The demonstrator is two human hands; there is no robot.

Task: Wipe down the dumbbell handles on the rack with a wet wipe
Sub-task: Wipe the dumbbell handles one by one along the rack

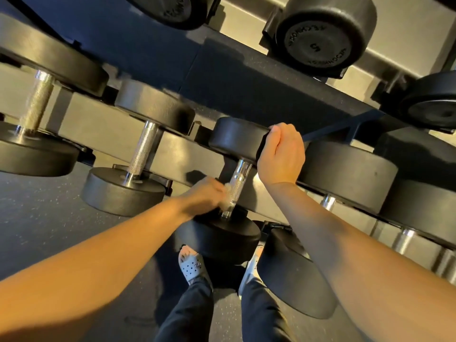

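One knurled steel dumbbell handle [237, 185] mid-wipe: left hand [202, 194] clutches white wet wipe [226, 193], right hand [281, 154] grips black head [235, 137]; neighbouring handles [144, 149] likely pending.

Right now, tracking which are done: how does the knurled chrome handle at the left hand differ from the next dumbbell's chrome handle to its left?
The left hand holds a white wet wipe against the knurled chrome handle; the neighbouring chrome handle is bare, untouched. The right hand grips the first dumbbell's far black head; the neighbour's heads are free. Both handles are knurled chrome, resting in the rack.
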